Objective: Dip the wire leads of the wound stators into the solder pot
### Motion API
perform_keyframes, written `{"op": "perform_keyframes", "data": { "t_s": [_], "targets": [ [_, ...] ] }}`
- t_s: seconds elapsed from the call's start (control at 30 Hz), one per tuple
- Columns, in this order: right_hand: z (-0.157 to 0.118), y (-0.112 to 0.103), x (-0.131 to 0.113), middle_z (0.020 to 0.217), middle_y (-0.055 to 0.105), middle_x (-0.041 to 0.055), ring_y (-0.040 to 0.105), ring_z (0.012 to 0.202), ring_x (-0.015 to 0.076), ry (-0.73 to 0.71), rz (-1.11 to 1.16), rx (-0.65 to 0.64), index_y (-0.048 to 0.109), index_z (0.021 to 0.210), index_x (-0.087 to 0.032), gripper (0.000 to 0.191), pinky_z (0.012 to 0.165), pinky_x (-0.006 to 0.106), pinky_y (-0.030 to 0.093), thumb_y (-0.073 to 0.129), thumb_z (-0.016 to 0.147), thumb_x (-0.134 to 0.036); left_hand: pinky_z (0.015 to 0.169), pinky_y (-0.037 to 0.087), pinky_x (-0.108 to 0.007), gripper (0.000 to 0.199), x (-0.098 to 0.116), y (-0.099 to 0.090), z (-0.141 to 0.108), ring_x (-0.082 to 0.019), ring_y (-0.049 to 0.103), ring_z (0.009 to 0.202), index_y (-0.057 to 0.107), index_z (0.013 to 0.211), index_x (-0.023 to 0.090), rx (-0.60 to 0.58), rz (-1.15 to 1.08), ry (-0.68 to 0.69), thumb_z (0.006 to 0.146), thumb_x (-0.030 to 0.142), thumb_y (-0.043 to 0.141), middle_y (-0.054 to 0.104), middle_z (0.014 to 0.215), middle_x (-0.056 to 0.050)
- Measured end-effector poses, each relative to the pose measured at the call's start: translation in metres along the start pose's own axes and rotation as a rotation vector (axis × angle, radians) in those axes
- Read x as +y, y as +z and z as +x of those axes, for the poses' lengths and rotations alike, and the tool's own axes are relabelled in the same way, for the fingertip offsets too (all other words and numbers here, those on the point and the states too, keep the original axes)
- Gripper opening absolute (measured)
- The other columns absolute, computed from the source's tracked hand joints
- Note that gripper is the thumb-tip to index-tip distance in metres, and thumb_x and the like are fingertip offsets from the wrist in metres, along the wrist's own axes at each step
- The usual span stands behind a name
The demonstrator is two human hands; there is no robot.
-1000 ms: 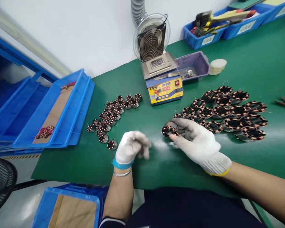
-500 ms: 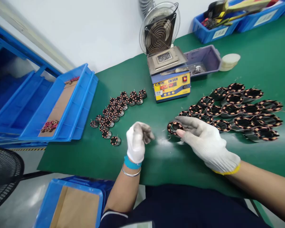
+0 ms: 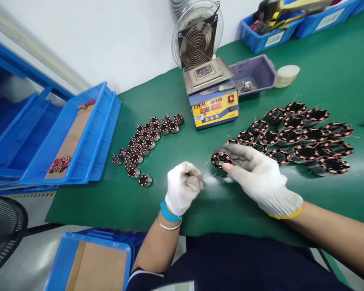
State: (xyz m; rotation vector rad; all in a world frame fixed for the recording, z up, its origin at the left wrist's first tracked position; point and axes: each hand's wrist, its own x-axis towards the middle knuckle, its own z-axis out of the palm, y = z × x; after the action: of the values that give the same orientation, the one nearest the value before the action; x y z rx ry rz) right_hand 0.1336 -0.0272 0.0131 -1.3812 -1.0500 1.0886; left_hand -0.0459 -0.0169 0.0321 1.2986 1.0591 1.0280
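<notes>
My right hand, in a white glove, holds one large copper-wound stator ring by its rim just above the green mat. My left hand, also gloved, hovers to the left of that ring with its fingers pinched together; whether it grips a thin wire end I cannot tell. A group of several more large stator rings lies on the mat to the right. Several small wound stators sit in a cluster to the left.
A yellow-and-blue solder pot with a fume fan stands at the back centre, a purple tray beside it. Blue bins sit at the left, one below the table edge, tool bins at back right.
My left hand has shifted slightly right toward the held ring and closed its fingers tighter. The right hand keeps the ring in about the same place. The camera view shifted a little.
</notes>
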Motion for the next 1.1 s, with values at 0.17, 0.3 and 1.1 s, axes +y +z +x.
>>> {"op": "perform_keyframes", "data": {
  "t_s": [0.17, 0.3, 1.1],
  "targets": [
    [-0.002, 0.003, 0.002, 0.118, 0.071, 0.0158, 0.073, 0.102, 0.0249, 0.026, 0.047, -0.022, 0.064, 0.123, -0.016, 0.066, 0.084, 0.033, 0.065, 0.084, 0.069, -0.049, 0.046, 0.042, -0.024, 0.040, -0.005, 0.025, 0.006, -0.010, 0.049, 0.046, 0.058, 0.066, 0.021, 0.023, 0.134, -0.104, 0.080, 0.055, 0.071, 0.060, 0.054, 0.002],
    [-0.001, 0.003, 0.003, 0.113, 0.072, 0.0155, 0.074, 0.097, 0.0248, 0.042, 0.063, -0.043, 0.063, 0.126, -0.015, 0.071, 0.074, 0.031, 0.065, 0.085, 0.069, -0.052, 0.037, 0.035, -0.021, 0.044, 0.002, 0.022, -0.007, -0.009, 0.047, 0.038, 0.063, 0.072, 0.018, 0.002, -0.082, -0.040, 0.083, 0.060, 0.071, 0.061, 0.051, 0.002],
    [0.246, -0.006, -0.125, 0.134, 0.057, 0.0247, 0.046, 0.137, 0.0310, -0.383, -1.166, 0.113, 0.061, 0.120, 0.013, 0.075, 0.100, 0.033, 0.040, 0.058, 0.078, -0.049, 0.085, 0.061, -0.039, 0.012, -0.044, 0.021, 0.040, -0.025, 0.075, 0.084, 0.072, 0.087, 0.021, 0.120, 0.598, 0.109, 0.082, 0.032, 0.072, 0.080, 0.092, -0.009]
  ]
}}
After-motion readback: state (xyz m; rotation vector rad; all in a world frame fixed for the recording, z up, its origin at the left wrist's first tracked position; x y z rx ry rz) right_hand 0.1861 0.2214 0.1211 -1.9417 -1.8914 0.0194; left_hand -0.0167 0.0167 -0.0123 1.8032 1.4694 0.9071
